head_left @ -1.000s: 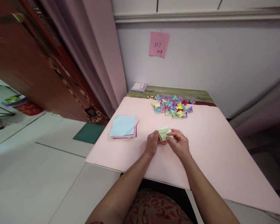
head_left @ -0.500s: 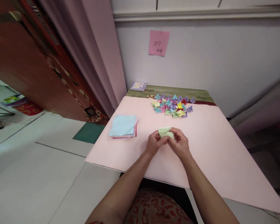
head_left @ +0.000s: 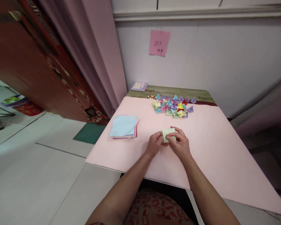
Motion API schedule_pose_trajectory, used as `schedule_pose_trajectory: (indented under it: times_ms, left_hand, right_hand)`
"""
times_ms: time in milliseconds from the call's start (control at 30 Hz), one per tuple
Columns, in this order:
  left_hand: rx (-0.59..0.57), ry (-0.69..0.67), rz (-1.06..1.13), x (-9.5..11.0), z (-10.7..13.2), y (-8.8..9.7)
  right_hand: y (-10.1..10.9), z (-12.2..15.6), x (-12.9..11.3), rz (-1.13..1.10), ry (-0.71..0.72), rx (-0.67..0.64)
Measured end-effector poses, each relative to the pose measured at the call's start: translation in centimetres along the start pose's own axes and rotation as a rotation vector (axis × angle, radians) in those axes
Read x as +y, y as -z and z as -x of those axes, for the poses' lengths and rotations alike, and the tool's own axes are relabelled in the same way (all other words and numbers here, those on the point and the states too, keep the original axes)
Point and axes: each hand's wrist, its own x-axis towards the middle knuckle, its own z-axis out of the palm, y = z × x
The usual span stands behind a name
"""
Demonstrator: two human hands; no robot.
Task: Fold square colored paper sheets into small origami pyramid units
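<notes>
A small piece of pale green folded paper [head_left: 168,132] is held between both hands, just above the pink table covering. My left hand [head_left: 155,143] pinches its left edge. From the other side my right hand [head_left: 179,142] grips it, with the thumb lying across the front face and the fingers behind the right edge. The paper looks roughly square with its flat face toward me; part of it is covered by the right thumb and fingers.
Many-coloured folded paper pieces [head_left: 174,106] lie in a cluster at the back of the table [head_left: 208,150]. To the left sits a stack of square paper sheets [head_left: 123,126], light blue on top. A small packet [head_left: 139,86] lies at the back left corner. A pink note [head_left: 159,43] hangs on the wall.
The green paper has gone from a slanted, partly opened shape to a flat squarish one. My right thumb has moved up across its front, and both hands still hold it.
</notes>
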Motion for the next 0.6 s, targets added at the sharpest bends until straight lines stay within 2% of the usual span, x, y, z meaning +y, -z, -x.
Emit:
schedule_pose_trajectory:
  times_ms: [200, 400, 500, 600]
  left_hand:
    - [-0.027, -0.009, -0.006, -0.05, 0.09, 0.00]
    - [0.034, -0.028, 0.032, 0.11, -0.05, -0.22]
    - [0.038, -0.055, 0.037, 0.30, -0.08, -0.27]
    - [0.039, -0.052, 0.059, 0.36, -0.09, -0.33]
  right_hand:
    - [-0.26, 0.15, 0.05, 0.037, -0.028, 0.071]
    - [-0.18, 0.08, 0.11, 0.110, 0.021, 0.149]
    - [-0.17, 0.04, 0.11, 0.127, 0.056, 0.134]
    - [-0.27, 0.13, 0.20, 0.090, 0.018, 0.068]
